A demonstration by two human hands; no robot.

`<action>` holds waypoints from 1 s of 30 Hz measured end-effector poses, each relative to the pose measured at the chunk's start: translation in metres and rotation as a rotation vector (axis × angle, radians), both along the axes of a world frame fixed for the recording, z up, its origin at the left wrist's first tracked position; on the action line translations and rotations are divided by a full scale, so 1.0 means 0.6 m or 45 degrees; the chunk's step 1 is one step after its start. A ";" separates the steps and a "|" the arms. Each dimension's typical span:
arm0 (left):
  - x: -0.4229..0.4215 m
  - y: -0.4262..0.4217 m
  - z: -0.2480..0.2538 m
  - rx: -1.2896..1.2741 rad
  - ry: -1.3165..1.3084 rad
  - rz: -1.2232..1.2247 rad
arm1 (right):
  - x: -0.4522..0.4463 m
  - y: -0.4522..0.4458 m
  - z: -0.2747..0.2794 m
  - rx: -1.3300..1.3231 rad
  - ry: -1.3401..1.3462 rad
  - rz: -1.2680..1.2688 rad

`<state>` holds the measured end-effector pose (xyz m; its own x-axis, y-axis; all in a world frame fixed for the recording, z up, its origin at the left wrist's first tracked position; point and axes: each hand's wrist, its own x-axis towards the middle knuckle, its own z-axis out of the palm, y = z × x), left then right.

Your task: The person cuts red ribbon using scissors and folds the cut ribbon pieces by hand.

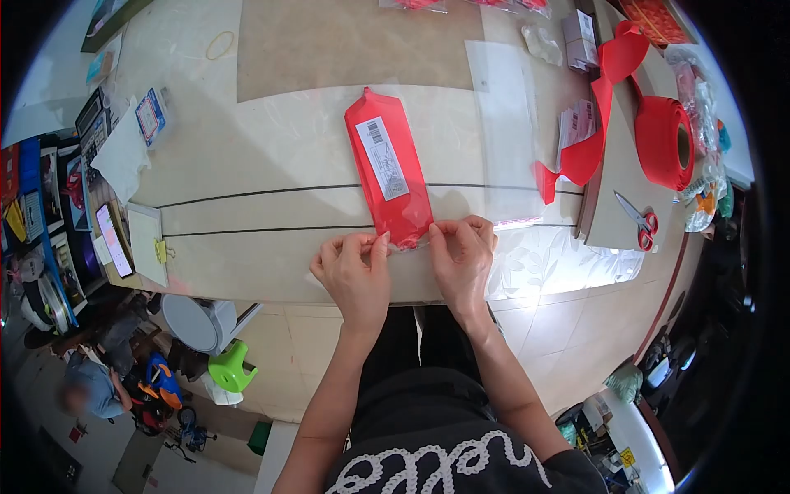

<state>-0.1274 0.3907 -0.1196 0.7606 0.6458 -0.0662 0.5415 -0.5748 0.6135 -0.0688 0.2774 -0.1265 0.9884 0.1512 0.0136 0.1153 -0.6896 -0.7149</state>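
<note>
A red folded item in a clear plastic bag [387, 160] lies flat on the table, its narrow end pointing away from me. On its front is a white barcode label [382, 158] with a small line drawing. My left hand [355, 267] pinches the bag's near edge at the left corner. At the right corner of that same edge, my right hand [462, 255] pinches the plastic between thumb and fingers. The fingertips cover parts of the bag's near end.
Right of the bag lie clear plastic sleeves [504, 123]. Farther right are a roll of red ribbon [663, 142], a loose red strip [605, 99], scissors [640, 221] and label stacks [580, 39]. A phone [114, 240] lies at left. A person [99, 387] sits beyond the table.
</note>
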 end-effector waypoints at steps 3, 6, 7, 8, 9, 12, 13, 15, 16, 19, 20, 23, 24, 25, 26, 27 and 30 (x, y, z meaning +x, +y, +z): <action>0.004 0.003 0.002 -0.004 0.052 -0.015 | 0.002 0.004 0.004 -0.019 0.027 -0.011; 0.011 0.004 0.006 0.008 0.129 -0.014 | 0.002 0.007 0.007 -0.119 0.022 0.040; 0.012 0.004 0.007 0.004 0.138 -0.015 | 0.004 0.009 0.010 -0.136 0.060 0.041; 0.012 0.005 0.008 -0.001 0.147 -0.016 | 0.005 0.012 0.015 -0.154 0.099 0.043; 0.013 0.005 0.010 -0.006 0.155 -0.018 | 0.007 0.014 0.019 -0.173 0.135 0.044; 0.014 0.005 0.011 -0.045 0.169 -0.010 | 0.008 -0.008 0.026 0.013 0.188 0.027; 0.015 0.005 0.012 -0.039 0.169 -0.010 | 0.004 -0.012 0.026 -0.078 0.034 0.157; 0.014 0.003 0.012 -0.027 0.171 -0.003 | -0.007 -0.019 0.022 -0.260 -0.274 0.421; 0.012 0.002 0.010 -0.012 0.160 0.002 | -0.011 -0.014 0.023 -0.366 -0.294 0.584; 0.010 0.003 0.005 -0.031 0.153 -0.007 | -0.017 0.010 0.008 -0.575 -0.310 0.855; 0.008 0.008 0.007 -0.078 0.179 -0.025 | -0.015 0.008 0.002 -0.547 -0.252 0.859; 0.006 0.013 0.034 0.004 0.052 0.000 | -0.008 -0.004 -0.010 -0.514 -0.150 0.881; 0.005 0.010 0.043 0.062 -0.023 0.018 | -0.010 -0.003 -0.015 -0.561 -0.179 0.879; 0.003 0.003 0.043 0.117 -0.031 -0.202 | -0.012 -0.002 -0.020 -0.611 -0.203 0.876; 0.001 -0.008 0.033 0.176 -0.037 -0.416 | -0.014 -0.003 -0.022 -0.661 -0.228 0.877; -0.003 -0.016 0.021 0.244 -0.043 -0.623 | -0.013 -0.008 -0.023 -0.565 -0.265 0.873; -0.015 -0.017 -0.020 0.255 0.109 -0.680 | -0.020 -0.016 -0.026 -0.579 -0.235 0.835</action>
<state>-0.1366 0.3807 -0.1316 0.9820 0.1796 -0.0581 0.1870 -0.8827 0.4310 -0.0810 0.2678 -0.1422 0.6850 0.7277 -0.0348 0.6844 -0.6591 -0.3119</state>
